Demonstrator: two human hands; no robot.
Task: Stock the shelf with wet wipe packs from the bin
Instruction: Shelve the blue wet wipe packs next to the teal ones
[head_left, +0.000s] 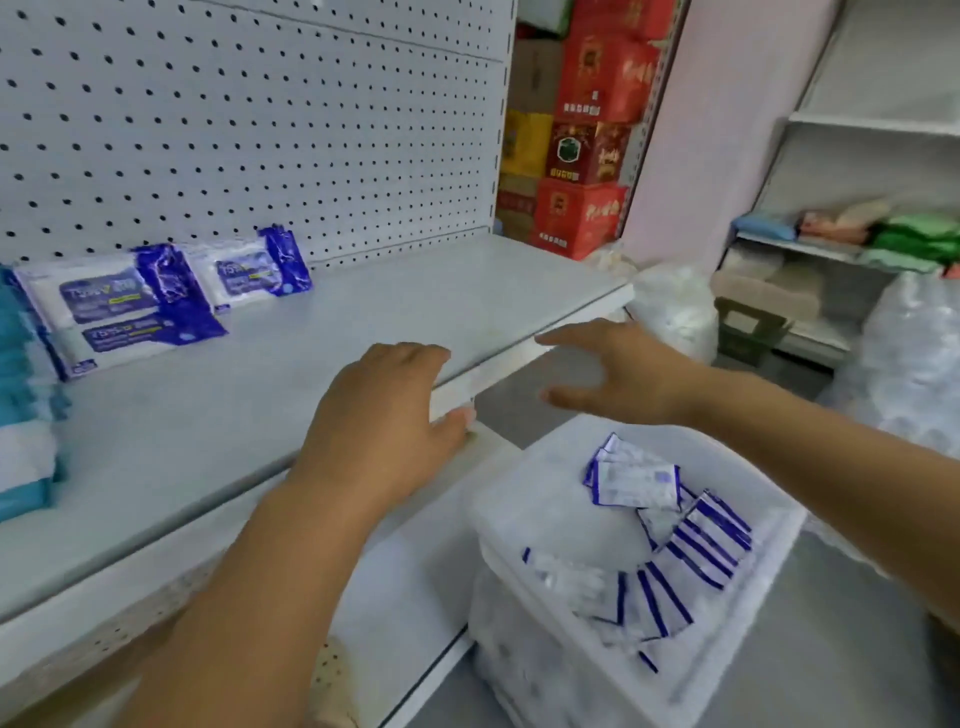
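White pegboard-backed shelf (363, 322) fills the left; a translucent bin (498, 613) of wet wipe packs (636, 483) sits below its front edge. The left hand (384, 421) rests palm-down on that edge, empty. The right hand (618, 374) hovers above the bin, fingers spread, grasping nothing. Shelved packs (104, 306) lie back left.

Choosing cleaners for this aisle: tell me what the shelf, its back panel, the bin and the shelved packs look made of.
Shelf: probably painted metal, matt pale grey, thin deck with a folded front lip.
Back panel: perforated sheet, likely metal, regular round holes.
Bin: milky translucent plastic; shapes show dimly through its wall.
Packs: glossy soft plastic film, crinkled, catching highlights.
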